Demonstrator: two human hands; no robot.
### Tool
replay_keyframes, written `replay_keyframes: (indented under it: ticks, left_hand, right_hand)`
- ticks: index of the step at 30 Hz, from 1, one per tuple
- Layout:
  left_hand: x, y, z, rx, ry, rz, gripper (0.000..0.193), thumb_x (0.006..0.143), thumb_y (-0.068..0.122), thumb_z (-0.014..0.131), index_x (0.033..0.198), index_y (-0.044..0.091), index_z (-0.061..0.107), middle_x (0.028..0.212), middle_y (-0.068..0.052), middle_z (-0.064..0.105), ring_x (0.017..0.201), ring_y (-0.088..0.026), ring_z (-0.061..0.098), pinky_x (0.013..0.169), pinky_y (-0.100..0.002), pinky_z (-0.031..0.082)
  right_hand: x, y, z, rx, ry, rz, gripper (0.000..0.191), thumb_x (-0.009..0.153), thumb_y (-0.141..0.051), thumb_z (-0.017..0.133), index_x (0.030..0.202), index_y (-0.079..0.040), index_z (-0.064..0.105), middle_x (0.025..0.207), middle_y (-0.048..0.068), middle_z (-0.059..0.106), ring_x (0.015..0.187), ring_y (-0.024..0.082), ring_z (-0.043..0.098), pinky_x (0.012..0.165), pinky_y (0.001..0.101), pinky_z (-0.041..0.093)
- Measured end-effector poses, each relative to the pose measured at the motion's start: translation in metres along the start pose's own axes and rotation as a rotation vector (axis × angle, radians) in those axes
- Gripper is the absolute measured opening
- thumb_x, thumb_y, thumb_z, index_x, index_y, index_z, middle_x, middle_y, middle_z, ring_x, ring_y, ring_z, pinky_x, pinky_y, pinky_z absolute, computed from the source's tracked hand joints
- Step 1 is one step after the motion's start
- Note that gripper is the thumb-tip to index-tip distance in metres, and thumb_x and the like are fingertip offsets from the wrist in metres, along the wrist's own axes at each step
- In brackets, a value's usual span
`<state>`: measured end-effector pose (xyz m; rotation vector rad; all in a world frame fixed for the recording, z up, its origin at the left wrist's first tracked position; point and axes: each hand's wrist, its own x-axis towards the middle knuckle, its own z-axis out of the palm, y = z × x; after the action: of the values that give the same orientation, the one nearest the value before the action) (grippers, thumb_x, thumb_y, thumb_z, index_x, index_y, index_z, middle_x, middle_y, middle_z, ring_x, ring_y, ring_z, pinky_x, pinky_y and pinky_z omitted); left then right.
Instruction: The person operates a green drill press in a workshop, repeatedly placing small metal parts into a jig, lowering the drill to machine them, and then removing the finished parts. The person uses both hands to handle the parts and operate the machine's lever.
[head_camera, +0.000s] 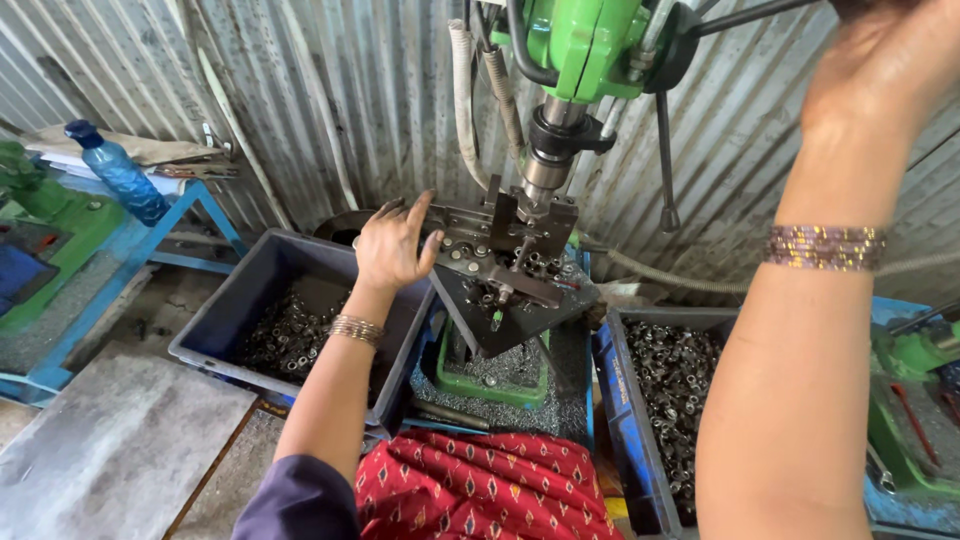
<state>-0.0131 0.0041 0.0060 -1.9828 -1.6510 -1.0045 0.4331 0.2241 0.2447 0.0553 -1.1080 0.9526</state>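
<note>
the left hand (392, 243) is laid on the metal jig (500, 245) under the green drill press (585, 45), its fingers (415, 212) spread on the jig's left edge. the right hand (880, 75) is raised to the feed lever (750, 15); whether its fingers are closed cannot be told. a grey bin (240, 300) of small metal parts is set just left.

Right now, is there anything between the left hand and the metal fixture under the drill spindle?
Nothing visible. The left hand already rests against the left edge of the metal fixture, fingers spread, with no object between them. The right hand is raised near the feed lever of the green drill press, away from the fixture.
</note>
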Motion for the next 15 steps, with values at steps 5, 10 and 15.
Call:
replay_keyframes:
  ticks: [5, 10, 15]
  left_hand:
    - [0.000, 0.001, 0.003, 0.003, 0.066, 0.028, 0.061, 0.091, 0.038, 0.062, 0.140, 0.002, 0.058, 0.081, -0.022, 0.071, 0.084, -0.039, 0.069, 0.104, -0.046, 0.051]
    - [0.001, 0.004, 0.002, -0.002, 0.078, 0.003, 0.058, 0.090, 0.036, 0.061, 0.138, 0.003, 0.059, 0.082, -0.020, 0.071, 0.085, -0.038, 0.070, 0.104, -0.046, 0.051]
    - [-0.001, 0.006, -0.001, 0.008, 0.139, 0.033, 0.058, 0.090, 0.033, 0.061, 0.140, 0.004, 0.059, 0.086, -0.019, 0.071, 0.088, -0.038, 0.069, 0.104, -0.046, 0.051]
  right_hand:
    - [-0.053, -0.030, 0.028, -0.059, -0.129, 0.099, 0.038, 0.117, -0.037, 0.047, 0.093, -0.006, 0.045, 0.078, 0.006, 0.041, 0.078, 0.020, 0.045, 0.079, 0.0353, 0.036]
    - [-0.091, -0.049, 0.063, -0.064, -0.176, 0.115, 0.039, 0.117, -0.037, 0.048, 0.093, -0.007, 0.045, 0.078, 0.006, 0.041, 0.080, 0.020, 0.046, 0.080, 0.0351, 0.036]
    - [-0.104, -0.054, 0.075, -0.071, -0.172, 0.114, 0.039, 0.117, -0.038, 0.048, 0.093, -0.007, 0.045, 0.079, 0.006, 0.042, 0.081, 0.020, 0.046, 0.080, 0.0350, 0.036]
